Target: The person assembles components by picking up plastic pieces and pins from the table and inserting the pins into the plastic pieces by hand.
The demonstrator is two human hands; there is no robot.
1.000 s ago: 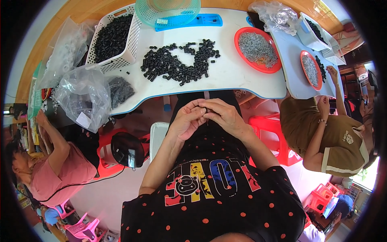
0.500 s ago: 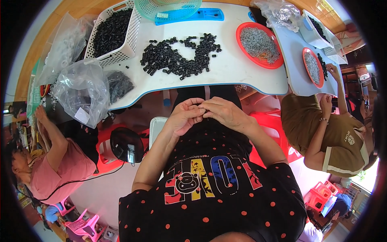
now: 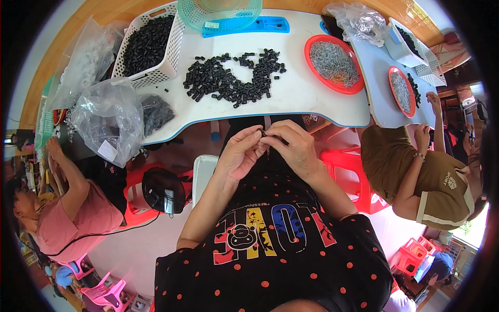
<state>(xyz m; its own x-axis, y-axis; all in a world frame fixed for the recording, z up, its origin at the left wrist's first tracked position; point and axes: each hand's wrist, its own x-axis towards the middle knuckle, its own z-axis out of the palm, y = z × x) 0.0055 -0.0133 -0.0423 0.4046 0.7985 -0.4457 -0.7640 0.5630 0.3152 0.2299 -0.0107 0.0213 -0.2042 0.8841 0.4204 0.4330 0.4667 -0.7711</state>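
My left hand (image 3: 242,154) and my right hand (image 3: 295,147) meet just in front of the table's near edge. Both are closed, thumbs and fingertips pinching a small dark piece (image 3: 263,133) between them; most of it is covered by the fingers. Beyond them on the white table (image 3: 312,106) lies a loose pile of short black cylindrical parts (image 3: 208,83). To the right of the pile, a red plate (image 3: 310,61) carries a heap of small grey pieces (image 3: 332,61).
At the table's left stand a white perforated basket (image 3: 173,49) full of black parts and clear plastic bags (image 3: 106,117). A green colander (image 3: 221,13) overlaps a blue tray (image 3: 273,24) at the back. Co-workers sit on either side, the right one beside another red plate (image 3: 410,106).
The right hand has tilted more upright, its knuckles raised, and the dark piece now shows between the fingertips. The view has shifted slightly.
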